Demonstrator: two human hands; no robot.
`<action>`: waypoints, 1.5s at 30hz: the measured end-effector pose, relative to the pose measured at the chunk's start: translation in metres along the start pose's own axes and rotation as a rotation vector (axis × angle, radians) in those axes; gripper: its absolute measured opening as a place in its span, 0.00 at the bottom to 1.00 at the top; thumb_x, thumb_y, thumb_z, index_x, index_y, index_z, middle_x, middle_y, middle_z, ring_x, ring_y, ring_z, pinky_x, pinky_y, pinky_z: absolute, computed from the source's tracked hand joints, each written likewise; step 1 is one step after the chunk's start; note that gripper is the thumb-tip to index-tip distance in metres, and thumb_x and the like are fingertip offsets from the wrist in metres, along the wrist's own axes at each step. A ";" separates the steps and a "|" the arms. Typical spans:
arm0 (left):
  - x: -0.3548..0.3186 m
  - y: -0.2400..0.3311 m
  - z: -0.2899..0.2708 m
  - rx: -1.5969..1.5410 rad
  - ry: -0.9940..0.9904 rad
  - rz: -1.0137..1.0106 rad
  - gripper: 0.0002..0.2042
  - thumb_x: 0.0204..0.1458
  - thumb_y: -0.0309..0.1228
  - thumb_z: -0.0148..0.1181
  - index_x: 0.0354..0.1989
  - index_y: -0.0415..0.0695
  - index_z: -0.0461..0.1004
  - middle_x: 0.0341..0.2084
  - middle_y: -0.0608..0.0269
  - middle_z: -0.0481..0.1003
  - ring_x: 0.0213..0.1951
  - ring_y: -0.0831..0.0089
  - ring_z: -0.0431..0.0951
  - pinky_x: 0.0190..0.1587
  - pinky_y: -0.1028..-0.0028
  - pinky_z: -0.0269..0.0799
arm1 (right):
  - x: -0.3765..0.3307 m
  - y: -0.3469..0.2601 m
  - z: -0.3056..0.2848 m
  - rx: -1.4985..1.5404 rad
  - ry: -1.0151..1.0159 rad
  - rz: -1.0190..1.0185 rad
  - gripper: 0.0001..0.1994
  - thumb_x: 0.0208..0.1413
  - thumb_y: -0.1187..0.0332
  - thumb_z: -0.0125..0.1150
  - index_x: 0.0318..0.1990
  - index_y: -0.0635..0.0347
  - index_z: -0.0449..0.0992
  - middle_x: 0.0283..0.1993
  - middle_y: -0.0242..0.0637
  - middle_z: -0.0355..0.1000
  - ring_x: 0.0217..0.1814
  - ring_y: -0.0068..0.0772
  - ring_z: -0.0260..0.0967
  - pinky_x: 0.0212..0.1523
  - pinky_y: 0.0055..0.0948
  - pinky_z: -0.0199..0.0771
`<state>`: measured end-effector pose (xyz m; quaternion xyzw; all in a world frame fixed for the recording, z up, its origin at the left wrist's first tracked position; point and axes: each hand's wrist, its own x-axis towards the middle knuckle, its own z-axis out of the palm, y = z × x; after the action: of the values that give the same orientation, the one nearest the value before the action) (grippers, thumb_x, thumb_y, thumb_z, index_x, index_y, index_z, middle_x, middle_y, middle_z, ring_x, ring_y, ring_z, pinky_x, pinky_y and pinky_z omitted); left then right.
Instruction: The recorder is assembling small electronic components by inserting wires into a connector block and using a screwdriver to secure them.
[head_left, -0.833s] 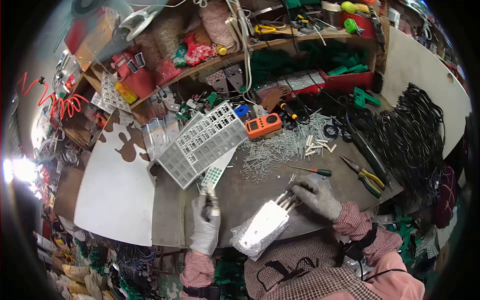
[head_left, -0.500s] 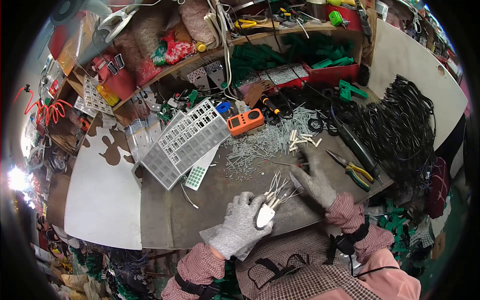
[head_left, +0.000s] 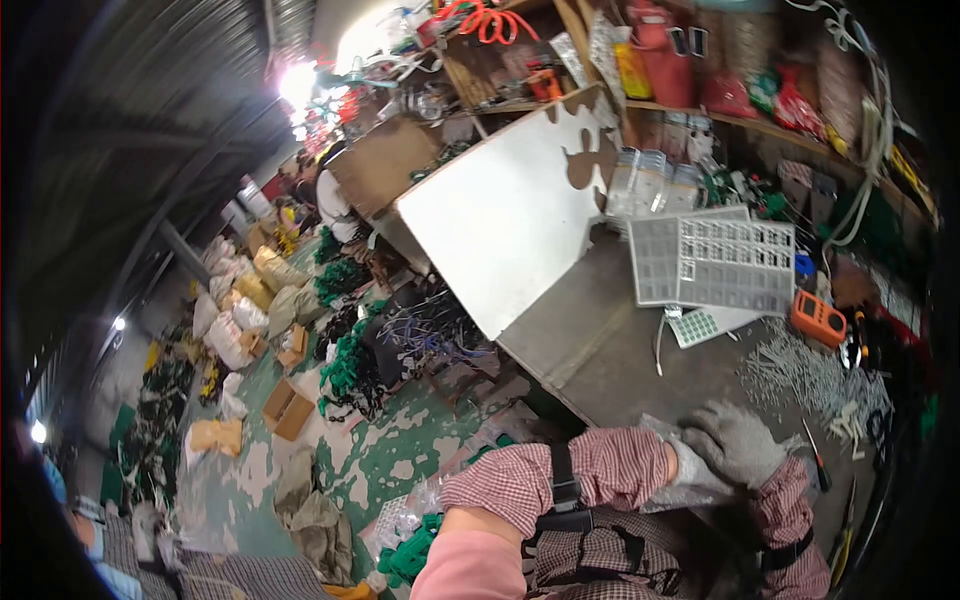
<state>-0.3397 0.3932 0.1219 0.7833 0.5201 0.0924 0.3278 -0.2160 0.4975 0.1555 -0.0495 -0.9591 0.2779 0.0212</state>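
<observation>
At the near edge of the workbench (head_left: 600, 370), my two hands are close together. My right hand (head_left: 738, 442), in a grey glove, lies across my left hand (head_left: 690, 478) with its fingers bent and pointing left. Crinkled clear plastic (head_left: 655, 428) is around my left hand and wrist; the left fingers are hidden under the right hand. Whatever lies between the hands cannot be made out. A screwdriver (head_left: 819, 462) with a dark and red handle lies just right of them. Beyond are a pile of screws (head_left: 800, 370) and some white tubular pieces (head_left: 850, 420).
Grey compartment trays (head_left: 735, 265), an orange meter (head_left: 818, 318) and a card of green dots (head_left: 700, 325) lie farther back. A white board (head_left: 510, 220) stands left of the bench. Cardboard boxes (head_left: 287, 408), sacks (head_left: 228, 340) and green bundles (head_left: 350, 365) lie on the floor.
My view has swung left, bringing the floor into sight. My right hand has come over onto my left. The white connector with wires, earlier in my left hand, is out of sight.
</observation>
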 end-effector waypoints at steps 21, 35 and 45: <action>0.020 -0.031 0.082 -0.372 0.027 -0.124 0.29 0.62 0.55 0.48 0.65 0.51 0.70 0.65 0.61 0.69 0.67 0.63 0.65 0.70 0.62 0.57 | 0.012 -0.005 0.021 0.030 0.116 0.101 0.14 0.49 0.56 0.63 0.36 0.56 0.82 0.37 0.41 0.78 0.42 0.52 0.74 0.44 0.48 0.72; -0.003 -0.024 0.052 -0.392 0.042 -0.171 0.29 0.62 0.56 0.47 0.66 0.51 0.69 0.66 0.61 0.68 0.68 0.64 0.64 0.70 0.62 0.56 | 0.014 -0.017 0.025 0.014 0.156 0.096 0.13 0.45 0.59 0.64 0.33 0.58 0.82 0.35 0.42 0.78 0.40 0.51 0.74 0.43 0.48 0.71; 0.006 -0.027 0.051 -0.424 0.061 -0.173 0.30 0.62 0.56 0.47 0.66 0.51 0.69 0.66 0.62 0.67 0.68 0.64 0.63 0.71 0.61 0.56 | 0.020 -0.015 0.032 0.047 0.183 0.071 0.12 0.42 0.62 0.64 0.32 0.59 0.81 0.36 0.43 0.79 0.38 0.53 0.74 0.42 0.48 0.71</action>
<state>-0.3322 0.3841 0.0654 0.6460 0.5642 0.1948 0.4758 -0.2394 0.4704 0.1368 -0.1082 -0.9440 0.2953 0.1000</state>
